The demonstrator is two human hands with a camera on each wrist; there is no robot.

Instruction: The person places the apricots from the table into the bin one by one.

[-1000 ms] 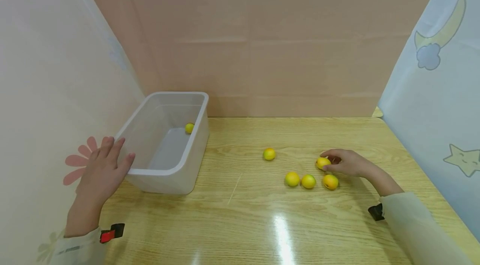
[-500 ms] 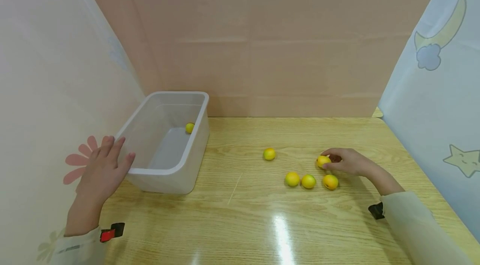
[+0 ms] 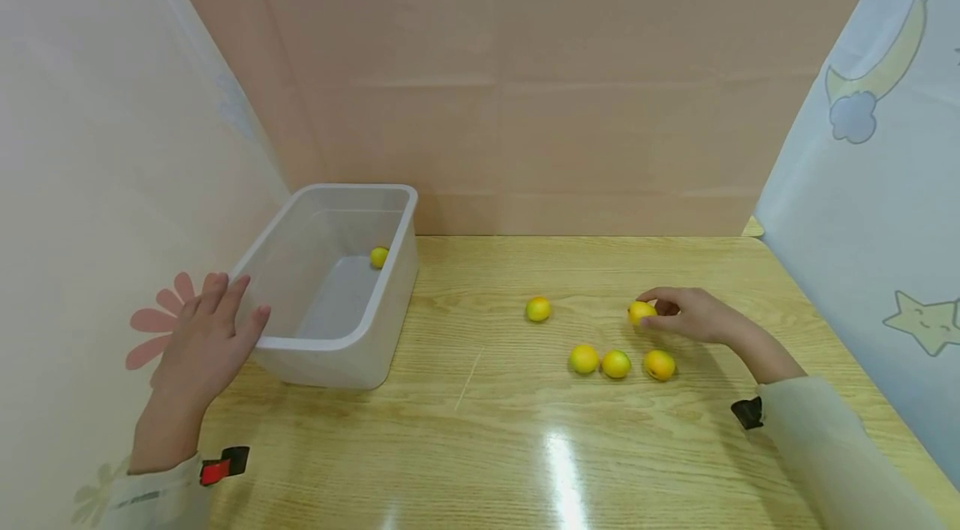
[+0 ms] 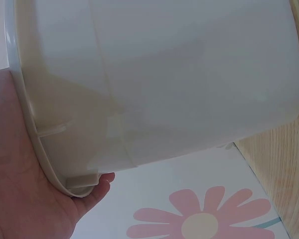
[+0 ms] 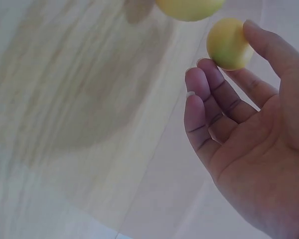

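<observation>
My right hand (image 3: 693,316) pinches a small yellow-green citrus fruit (image 3: 641,312) between thumb and fingertips. In the right wrist view that citrus fruit (image 5: 229,44) sits at the thumb tip, while the other fingers bend loosely below it. Over on the left, my left hand (image 3: 201,347) rests with extended fingers on the near left corner of a white plastic bin (image 3: 322,343). The left wrist view shows the palm against the rim of the bin (image 4: 189,89). Inside the bin lies one citrus fruit (image 3: 379,257), partly hidden by the right wall.
Three loose citrus fruits lie in a row in front of my right hand: a left one (image 3: 584,359), a middle one (image 3: 617,364) and a right one (image 3: 660,365). Another fruit (image 3: 537,309) lies farther left on the wooden table (image 3: 480,447). A brown panel (image 3: 525,97) stands behind.
My right hand has lifted slightly and shifted a little left with the citrus fruit between its fingers. The left hand and the bin have stayed in place.
</observation>
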